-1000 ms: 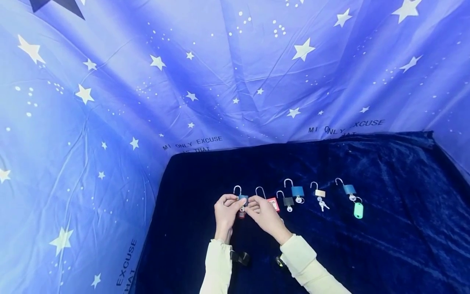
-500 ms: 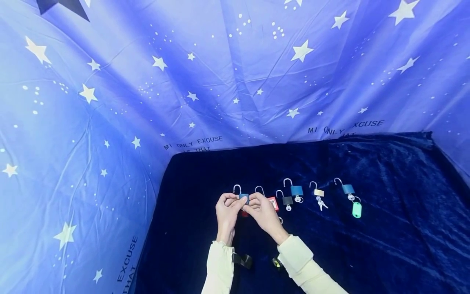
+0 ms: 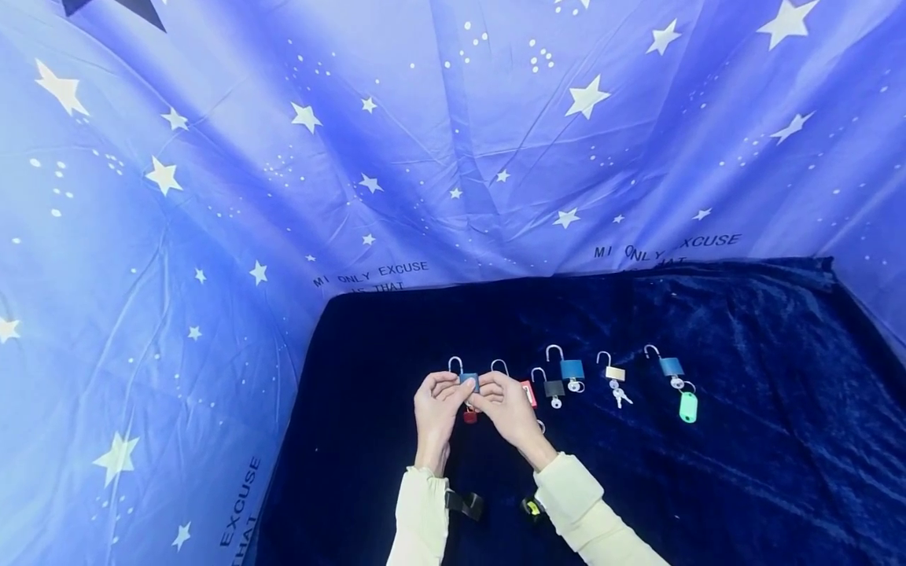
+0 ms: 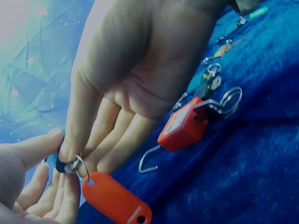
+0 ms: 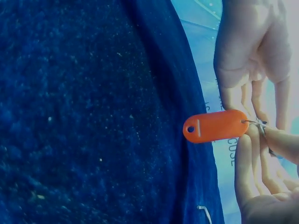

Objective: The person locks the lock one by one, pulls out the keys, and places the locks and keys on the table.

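Note:
A blue padlock (image 3: 469,381) with its shackle raised and swung clear of the body is held up in front of me. My left hand (image 3: 436,406) grips its body, thumb across the face. From the right, my right hand (image 3: 511,409) pinches at the key (image 4: 72,166) in its lower end, the thumb partly covering it. A split ring joins the key to an orange-red tag (image 5: 217,126), which hangs below the fingers. Close beside the right hand lies a red padlock (image 4: 183,125), partly hidden in the head view, with a long shackle and a ring.
To the right on the dark blue velvet cloth (image 3: 750,472) lie a black padlock (image 3: 554,388), a larger blue padlock (image 3: 571,369), a brass padlock (image 3: 615,373) and another blue padlock (image 3: 671,366) with a green tag (image 3: 688,406). Their shackles stand open. A star-printed curtain (image 3: 453,157) rises behind.
The right fingers have closed in over the key, which showed more a second ago. The tag went mostly behind the hands and shows again below them. The other padlocks have not moved.

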Motion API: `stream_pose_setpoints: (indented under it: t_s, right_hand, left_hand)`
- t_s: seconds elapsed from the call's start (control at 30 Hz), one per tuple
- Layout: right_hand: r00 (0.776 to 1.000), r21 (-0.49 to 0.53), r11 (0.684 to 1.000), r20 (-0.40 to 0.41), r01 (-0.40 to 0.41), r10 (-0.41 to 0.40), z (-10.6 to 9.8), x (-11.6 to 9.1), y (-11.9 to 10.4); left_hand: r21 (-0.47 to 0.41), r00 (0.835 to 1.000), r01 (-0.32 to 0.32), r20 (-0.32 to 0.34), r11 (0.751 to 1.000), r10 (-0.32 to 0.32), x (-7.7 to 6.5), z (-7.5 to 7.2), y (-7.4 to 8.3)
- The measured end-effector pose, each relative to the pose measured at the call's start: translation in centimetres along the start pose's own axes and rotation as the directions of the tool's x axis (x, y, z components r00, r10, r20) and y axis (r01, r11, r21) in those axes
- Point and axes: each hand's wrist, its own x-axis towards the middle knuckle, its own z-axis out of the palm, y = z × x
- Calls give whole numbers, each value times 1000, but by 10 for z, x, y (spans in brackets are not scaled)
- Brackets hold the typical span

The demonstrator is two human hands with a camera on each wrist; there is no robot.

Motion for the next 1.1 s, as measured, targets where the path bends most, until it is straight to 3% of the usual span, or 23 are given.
stream_pose_setpoints:
  t_s: [0.27, 0.4, 0.6, 0.93, 1.1]
  right_hand:
    - [1000, 9, 1000, 9, -8, 8, 0, -4, -1]
    - [1000, 24, 1000, 9, -11, 10, -2, -5, -1]
    - [1000, 12, 1000, 30, -5, 5, -6, -3, 0]
    - [994, -157, 984, 81, 89, -77, -12, -2, 3]
    - [990, -183, 976, 102, 114, -97, -12, -4, 2]
  left_hand:
    - [70, 998, -57, -2, 996, 57, 3, -6, 4]
    - [173, 992, -113, -30, 978, 120, 6, -6, 6]
    - [284, 985, -149, -36, 947, 166, 10, -4, 13]
    - [370, 988, -134, -24, 919, 153, 12, -1, 18]
    - [354, 990, -129, -12, 926, 143, 12, -1, 16]
